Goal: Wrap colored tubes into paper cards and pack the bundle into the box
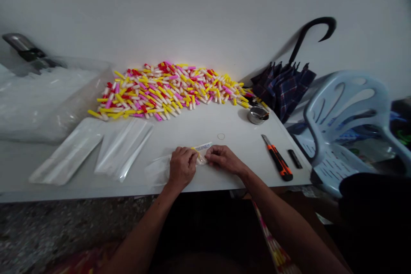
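Observation:
Near the table's front edge, my left hand (pixel 183 165) pinches a clear plastic bag (pixel 158 168), whose loose end lies out to the left. My right hand (pixel 224 158) has its fingers closed on the bag's other end, by a strip with blue print (pixel 204 147). Between my hands, something yellow and whitish shows at the bag; its exact shape is partly hidden by my fingers. A thin rubber band (pixel 221 136) lies just beyond my right hand. Against the wall behind is a big heap of small tubes (pixel 167 90) with yellow, pink and red ends.
Flat plastic bags (pixel 123 147) and a longer stack (pixel 69 150) lie left, beside a large plastic sack (pixel 48 102). To the right are a metal bowl (pixel 257 115), an orange-black utility knife (pixel 278 160) with blade showing, a black object (pixel 294 159), an umbrella (pixel 284 85) and a blue chair (pixel 348 111).

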Demonstrator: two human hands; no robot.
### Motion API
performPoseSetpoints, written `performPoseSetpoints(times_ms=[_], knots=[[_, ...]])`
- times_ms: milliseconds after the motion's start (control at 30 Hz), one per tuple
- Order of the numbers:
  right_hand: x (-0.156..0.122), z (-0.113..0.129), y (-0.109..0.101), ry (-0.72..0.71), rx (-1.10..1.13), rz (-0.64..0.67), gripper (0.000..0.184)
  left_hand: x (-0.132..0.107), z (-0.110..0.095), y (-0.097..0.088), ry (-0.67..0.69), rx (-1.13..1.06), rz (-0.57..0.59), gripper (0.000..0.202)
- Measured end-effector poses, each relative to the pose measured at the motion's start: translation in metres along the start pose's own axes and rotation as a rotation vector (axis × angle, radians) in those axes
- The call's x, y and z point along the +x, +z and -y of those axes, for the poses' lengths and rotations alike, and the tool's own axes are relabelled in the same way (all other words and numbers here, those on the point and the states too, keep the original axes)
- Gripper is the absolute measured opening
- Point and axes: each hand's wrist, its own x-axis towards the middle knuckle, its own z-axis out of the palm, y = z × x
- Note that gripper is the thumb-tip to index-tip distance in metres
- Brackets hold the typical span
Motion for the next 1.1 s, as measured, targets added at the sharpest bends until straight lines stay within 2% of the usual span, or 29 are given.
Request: performPoseSetpoints(times_ms=[233,367,500,633,733,867,1000,1100], knots=[[-0.004,-0.002,0.0,-0.06,-0.016,0.038,0.036,-0.001,0.0,0.0,0.024,0.025,0.028,0.018],[-0.004,-0.001,-0.003,-0.033,-0.072,0.068,0.026,0.005,-0.003,-0.012,0.018,0.058,0.133,0.014],[-0.003,-0.006,0.003,-0.02,-0.059,0.004,0.023,0.013,-0.003,-0.02,0.057,0.09,0.223,0.012],[-0.005,-0.016,0.011,-0.089,0.006,-0.086,0.046,0.012,0.0,-0.019,0.102,0.09,0.164,0.018],[-0.008,-0.018,0.012,-0.122,0.034,-0.056,0.059,0.009,0.001,-0.017,0.109,0.058,0.123,0.02],[-0.011,-0.012,0.012,-0.189,-0.064,0.021,0.064,0.005,-0.001,-0.017,0.137,0.091,0.15,0.021],[-0.01,-0.006,0.016,-0.228,-0.139,0.035,0.069,0.002,-0.001,-0.015,0.115,0.083,0.091,0.019],[-0.006,-0.003,0.017,-0.195,-0.143,0.127,0.067,0.0,-0.001,-0.013,0.091,0.045,0.06,0.018]])
